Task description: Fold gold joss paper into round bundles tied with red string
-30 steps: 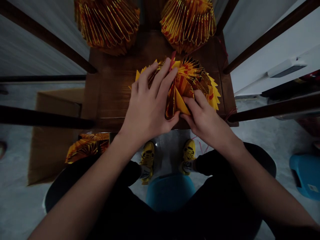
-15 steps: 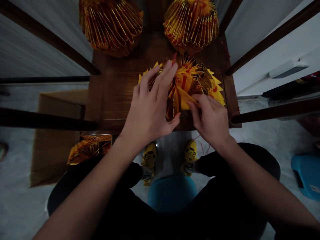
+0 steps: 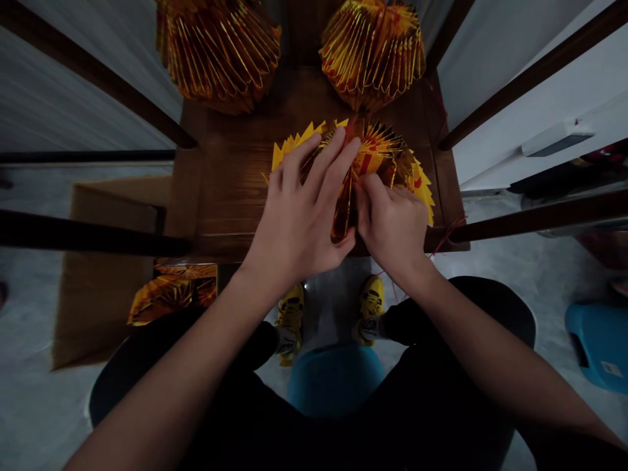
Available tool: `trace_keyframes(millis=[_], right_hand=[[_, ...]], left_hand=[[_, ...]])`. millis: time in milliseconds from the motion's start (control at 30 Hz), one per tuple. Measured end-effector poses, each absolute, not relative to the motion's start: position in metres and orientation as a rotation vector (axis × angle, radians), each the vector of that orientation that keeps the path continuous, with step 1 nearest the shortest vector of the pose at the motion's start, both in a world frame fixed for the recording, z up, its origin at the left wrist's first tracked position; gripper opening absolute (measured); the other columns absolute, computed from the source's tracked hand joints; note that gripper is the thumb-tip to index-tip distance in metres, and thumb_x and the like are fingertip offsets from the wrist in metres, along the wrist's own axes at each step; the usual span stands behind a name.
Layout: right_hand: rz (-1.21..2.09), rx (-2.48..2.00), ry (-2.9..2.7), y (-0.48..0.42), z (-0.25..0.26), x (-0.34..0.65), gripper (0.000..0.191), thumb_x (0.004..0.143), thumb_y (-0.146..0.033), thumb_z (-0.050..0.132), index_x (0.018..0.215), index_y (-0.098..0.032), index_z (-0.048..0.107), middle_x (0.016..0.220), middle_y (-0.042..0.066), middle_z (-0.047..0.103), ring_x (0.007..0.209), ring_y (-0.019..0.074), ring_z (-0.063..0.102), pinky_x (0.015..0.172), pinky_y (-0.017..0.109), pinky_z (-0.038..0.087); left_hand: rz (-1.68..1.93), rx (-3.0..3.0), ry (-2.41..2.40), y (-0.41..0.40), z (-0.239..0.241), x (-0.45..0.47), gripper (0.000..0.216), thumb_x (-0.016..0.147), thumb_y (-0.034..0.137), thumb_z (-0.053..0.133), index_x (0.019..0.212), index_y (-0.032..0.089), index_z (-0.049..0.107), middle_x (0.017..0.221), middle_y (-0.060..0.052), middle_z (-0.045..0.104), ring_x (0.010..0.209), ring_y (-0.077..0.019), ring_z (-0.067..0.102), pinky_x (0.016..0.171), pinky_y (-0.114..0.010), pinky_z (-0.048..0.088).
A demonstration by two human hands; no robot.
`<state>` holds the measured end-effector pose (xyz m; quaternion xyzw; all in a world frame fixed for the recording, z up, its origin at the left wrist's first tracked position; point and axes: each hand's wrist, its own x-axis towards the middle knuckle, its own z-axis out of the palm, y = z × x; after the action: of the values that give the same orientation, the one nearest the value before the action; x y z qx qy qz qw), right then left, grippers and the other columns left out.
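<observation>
A folded paper ornament (image 3: pixel 375 154) in gold, yellow and red lies on the brown wooden surface (image 3: pixel 228 190), its pleats fanned out and its edge in yellow points. My left hand (image 3: pixel 307 203) rests over its left side, fingers stretched and spread, thumb toward the near edge. Close beside it, my right hand (image 3: pixel 392 212) is closed, thumb and index finger pinching a fold of the paper near the middle. The pinched bit itself is mostly hidden by the fingers. Something red stands up beyond my left fingertips.
Two rounded pleated paper ornaments (image 3: pixel 220 59) stand at the back. At lower left, a cardboard box (image 3: pixel 103 275) sits near more folded paper pieces (image 3: pixel 171 297). Dark wooden bars (image 3: pixel 530 219) flank the surface. Blue stools (image 3: pixel 336 379) are below and at right; red string hangs by the right edge.
My right hand has moved left and slightly up toward the middle of the ornament. The yellow flap it pinched no longer shows. My left hand stays spread in nearly the same place.
</observation>
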<state>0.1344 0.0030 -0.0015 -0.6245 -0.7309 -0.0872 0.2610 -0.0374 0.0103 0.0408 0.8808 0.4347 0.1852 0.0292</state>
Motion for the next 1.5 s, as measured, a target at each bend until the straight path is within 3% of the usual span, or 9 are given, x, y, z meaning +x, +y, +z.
trace_keyframes(millis=[133,267,433,700,867,1033,1167,1300,1500], right_hand=[[-0.193,-1.634,-1.992,0.003,0.0,0.132,0.029,0.114,-0.028,0.042,0.098,-0.02,0.065,0.084,0.004,0.075,0.076,0.0197,0.071,0.075,0.033,0.053],[0.016,-1.395,-2.128,-0.007,0.007,0.143,0.024,0.11,-0.024,0.047,0.127,-0.016,0.062,0.12,0.014,0.073,0.109,0.0271,0.075,0.092,0.041,0.063],[0.166,-1.195,-2.197,-0.02,0.012,0.163,0.037,0.109,-0.019,0.05,0.146,-0.02,0.053,0.149,0.019,0.06,0.144,0.0324,0.06,0.12,0.057,0.056],[0.255,-1.256,-2.01,-0.014,0.002,0.168,0.017,0.111,-0.025,0.055,0.125,-0.027,0.065,0.131,0.008,0.065,0.124,0.024,0.068,0.106,0.046,0.065],[-0.036,-1.19,-2.216,-0.014,0.007,0.168,0.016,0.111,-0.02,0.053,0.112,-0.023,0.069,0.112,0.008,0.068,0.106,0.0245,0.066,0.088,0.043,0.064],[-0.257,-1.147,-2.344,-0.017,0.011,0.164,0.023,0.111,-0.018,0.052,0.126,-0.01,0.068,0.1,0.011,0.069,0.099,0.0267,0.061,0.089,0.043,0.062],[-0.268,-1.158,-2.356,-0.021,0.01,0.157,0.03,0.111,-0.017,0.05,0.137,-0.006,0.061,0.105,0.014,0.072,0.102,0.0278,0.063,0.095,0.045,0.061],[-0.1,-1.174,-2.254,-0.027,0.01,0.15,0.035,0.11,-0.013,0.046,0.143,-0.017,0.057,0.125,0.015,0.071,0.116,0.0292,0.067,0.101,0.048,0.062],[0.095,-1.275,-2.033,-0.029,0.011,0.148,0.023,0.109,-0.018,0.052,0.127,-0.025,0.063,0.138,0.016,0.062,0.133,0.0314,0.064,0.109,0.055,0.062]], left_hand=[[0.545,2.718,1.352,0.01,0.042,-0.038,0.091,0.092,0.032,0.067,0.171,0.018,0.026,0.181,-0.014,0.031,0.163,-0.0413,0.032,0.126,-0.061,0.038],[0.538,2.693,1.392,0.009,0.042,-0.038,0.089,0.093,0.033,0.067,0.172,0.021,0.026,0.182,-0.011,0.03,0.164,-0.0404,0.031,0.127,-0.061,0.038],[0.441,2.758,1.428,0.008,0.045,-0.037,0.093,0.093,0.033,0.067,0.173,0.016,0.024,0.184,-0.009,0.025,0.164,-0.0395,0.03,0.126,-0.061,0.04],[0.409,2.711,1.423,0.01,0.048,-0.034,0.089,0.095,0.033,0.064,0.174,0.018,0.025,0.184,-0.009,0.023,0.166,-0.0404,0.026,0.129,-0.065,0.036],[0.428,2.726,1.412,0.011,0.046,-0.034,0.092,0.092,0.034,0.066,0.174,0.016,0.029,0.184,-0.01,0.024,0.164,-0.0421,0.028,0.129,-0.063,0.036],[0.471,2.783,1.405,0.012,0.042,-0.034,0.092,0.091,0.033,0.066,0.173,0.012,0.03,0.183,-0.013,0.027,0.162,-0.0438,0.032,0.127,-0.062,0.037],[0.476,2.779,1.403,0.013,0.041,-0.034,0.088,0.094,0.037,0.06,0.173,0.013,0.031,0.183,-0.012,0.026,0.163,-0.0434,0.032,0.127,-0.063,0.037],[0.437,2.731,1.427,0.014,0.043,-0.034,0.089,0.093,0.04,0.057,0.175,0.018,0.029,0.185,-0.007,0.022,0.165,-0.0408,0.028,0.127,-0.062,0.038],[0.443,2.642,1.453,0.014,0.045,-0.032,0.089,0.093,0.037,0.063,0.174,0.02,0.031,0.184,-0.006,0.024,0.167,-0.0404,0.026,0.133,-0.061,0.03]])
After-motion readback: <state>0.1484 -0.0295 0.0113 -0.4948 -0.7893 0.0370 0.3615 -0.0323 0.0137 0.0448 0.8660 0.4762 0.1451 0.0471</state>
